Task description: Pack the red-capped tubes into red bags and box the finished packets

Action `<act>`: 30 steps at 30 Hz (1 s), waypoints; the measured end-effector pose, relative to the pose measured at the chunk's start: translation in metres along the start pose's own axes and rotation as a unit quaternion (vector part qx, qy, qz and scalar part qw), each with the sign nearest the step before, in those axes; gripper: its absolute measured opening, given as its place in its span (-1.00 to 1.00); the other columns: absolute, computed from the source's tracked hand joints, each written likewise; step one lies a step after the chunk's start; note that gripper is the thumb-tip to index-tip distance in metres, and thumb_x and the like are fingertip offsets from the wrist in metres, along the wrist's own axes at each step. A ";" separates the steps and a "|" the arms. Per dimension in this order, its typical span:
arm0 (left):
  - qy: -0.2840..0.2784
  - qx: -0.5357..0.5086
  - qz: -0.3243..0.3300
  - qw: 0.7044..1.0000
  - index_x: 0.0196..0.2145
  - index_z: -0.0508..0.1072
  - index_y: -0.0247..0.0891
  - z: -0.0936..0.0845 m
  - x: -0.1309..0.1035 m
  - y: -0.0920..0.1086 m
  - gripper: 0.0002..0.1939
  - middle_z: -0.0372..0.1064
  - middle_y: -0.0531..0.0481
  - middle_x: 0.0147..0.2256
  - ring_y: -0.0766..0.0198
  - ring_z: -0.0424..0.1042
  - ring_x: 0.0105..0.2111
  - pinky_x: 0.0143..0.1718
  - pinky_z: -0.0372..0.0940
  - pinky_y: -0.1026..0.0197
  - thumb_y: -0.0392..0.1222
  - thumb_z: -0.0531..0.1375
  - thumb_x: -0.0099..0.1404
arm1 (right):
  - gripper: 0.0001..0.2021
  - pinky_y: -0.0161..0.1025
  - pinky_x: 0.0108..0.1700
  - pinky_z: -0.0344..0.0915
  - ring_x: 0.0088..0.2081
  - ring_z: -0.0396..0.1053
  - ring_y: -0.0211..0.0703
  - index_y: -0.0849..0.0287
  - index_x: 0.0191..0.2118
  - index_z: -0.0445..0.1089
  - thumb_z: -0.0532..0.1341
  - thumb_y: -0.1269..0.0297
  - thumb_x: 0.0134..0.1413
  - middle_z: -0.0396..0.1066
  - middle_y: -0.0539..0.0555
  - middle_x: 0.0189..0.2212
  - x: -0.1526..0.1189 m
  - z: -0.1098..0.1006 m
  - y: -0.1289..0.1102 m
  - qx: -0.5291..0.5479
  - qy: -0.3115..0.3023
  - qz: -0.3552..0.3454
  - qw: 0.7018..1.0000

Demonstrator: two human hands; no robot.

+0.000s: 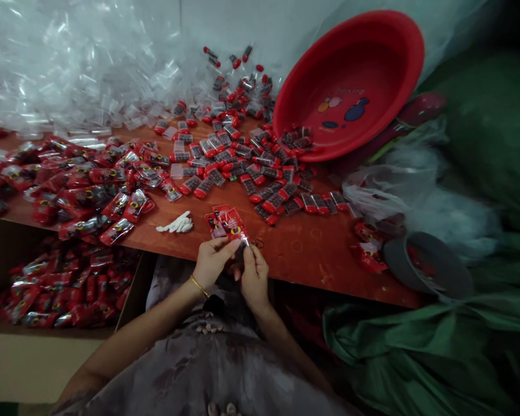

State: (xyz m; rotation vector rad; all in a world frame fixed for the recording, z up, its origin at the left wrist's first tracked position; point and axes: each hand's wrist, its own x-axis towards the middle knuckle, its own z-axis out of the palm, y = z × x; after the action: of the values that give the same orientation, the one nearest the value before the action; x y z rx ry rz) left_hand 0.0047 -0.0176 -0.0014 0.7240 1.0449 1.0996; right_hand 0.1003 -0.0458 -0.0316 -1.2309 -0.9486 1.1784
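The left hand (210,264) and the right hand (255,277) meet over the front edge of the table (303,260), both closed on one red packet (236,222). On the left hand, the thumb reaches across toward the right and presses near the packet's lower end, with the fingers bent in against it; the exact contact underneath is hidden. On the right hand, thumb and fingers come together in a pinch at the packet's lower right, beside a dark part of it, and the other fingers curl in below. The packet points away from the person, its printed upper part clear of the fingers and its lower end between the hands. Just beside it on the left, further red packets (216,218) lie on the table. The left forearm (151,323) slants up from the lower left, a gold bracelet (198,285) at the wrist; the right forearm (286,341) slants in from the lower right, so the two converge in front of the body. Left of the hands lies a white crumpled piece (176,223), touched by neither hand. Beyond the hands, small red-ended containers (242,151) are spread up to a tilted red basin (299,95).
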 end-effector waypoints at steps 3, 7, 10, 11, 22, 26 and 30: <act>0.006 -0.007 -0.002 1.000 -0.54 0.41 -0.31 0.000 -0.002 0.001 -0.62 0.22 0.16 -0.71 0.44 0.18 -0.78 -0.75 0.09 0.35 0.08 0.33 -0.07 | -0.71 -0.45 -0.72 0.04 -0.72 0.12 -0.44 0.13 -0.35 0.27 0.02 0.02 0.19 0.26 -0.12 -0.60 0.000 0.001 -0.003 0.008 -0.026 0.008 1.000; 0.018 -0.010 0.003 1.000 -0.52 0.43 -0.33 0.000 0.003 0.004 -0.61 0.17 0.18 -0.76 0.50 0.11 -0.77 -0.74 0.06 0.39 0.10 0.32 -0.05 | -0.72 -0.43 -0.69 0.07 -0.72 0.13 -0.41 0.14 -0.25 0.30 0.04 0.03 0.19 0.21 -0.15 -0.65 0.001 -0.002 -0.006 -0.067 -0.065 -0.025 0.995; 0.019 -0.009 -0.027 0.999 -0.51 0.45 -0.36 0.001 0.007 0.007 -0.60 0.15 0.17 -0.77 0.51 0.08 -0.79 -0.77 0.00 0.40 0.08 0.35 -0.09 | -0.72 -0.43 -0.69 0.07 -0.73 0.10 -0.41 0.15 -0.29 0.30 0.04 0.04 0.19 0.17 -0.16 -0.69 0.006 0.000 -0.008 -0.077 -0.072 -0.012 0.994; 0.018 -0.011 -0.038 0.999 -0.52 0.45 -0.36 0.002 0.008 0.008 -0.59 0.15 0.17 -0.77 0.50 0.09 -0.79 -0.78 -0.01 0.40 0.08 0.35 -0.11 | -0.72 -0.42 -0.69 0.07 -0.73 0.10 -0.42 0.15 -0.31 0.30 0.04 0.04 0.19 0.20 -0.15 -0.67 0.008 0.001 -0.009 -0.061 -0.079 0.003 0.995; 0.033 -0.102 -0.079 0.991 -0.36 0.51 -0.41 -0.004 0.009 0.014 -0.47 0.36 0.03 -0.62 0.44 0.22 -0.73 -0.72 0.09 0.34 0.15 0.34 -0.11 | -0.76 -0.34 -0.57 0.30 -0.67 0.28 -0.33 0.14 -0.22 0.31 0.19 0.11 0.06 0.38 -0.08 -0.59 0.013 -0.002 -0.013 -0.058 -0.092 -0.001 0.994; 0.019 -0.112 -0.050 0.992 -0.37 0.54 -0.38 -0.008 0.003 0.017 -0.55 0.46 -0.02 -0.50 0.39 0.34 -0.59 -0.55 0.24 0.31 0.00 0.41 -0.19 | -0.78 -0.38 -0.65 0.24 -0.72 0.27 -0.33 0.15 -0.34 0.32 0.24 0.10 -0.02 0.36 -0.11 -0.67 0.022 0.002 -0.009 -0.071 -0.074 -0.023 0.994; 0.005 -0.091 -0.013 0.996 -0.41 0.56 -0.33 -0.017 -0.002 0.028 -0.66 0.51 -0.03 -0.41 0.31 0.42 -0.41 -0.30 0.31 0.25 -0.17 0.44 -0.20 | -0.76 -0.41 -0.67 0.22 -0.73 0.28 -0.35 0.14 -0.39 0.30 0.24 0.07 -0.03 0.34 -0.13 -0.67 0.028 0.009 -0.013 -0.045 -0.121 -0.035 0.991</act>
State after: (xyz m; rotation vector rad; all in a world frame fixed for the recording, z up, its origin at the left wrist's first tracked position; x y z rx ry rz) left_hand -0.0210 -0.0109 0.0172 0.5584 0.9472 1.1598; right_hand 0.0979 -0.0161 -0.0191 -1.1315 -1.2264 1.2589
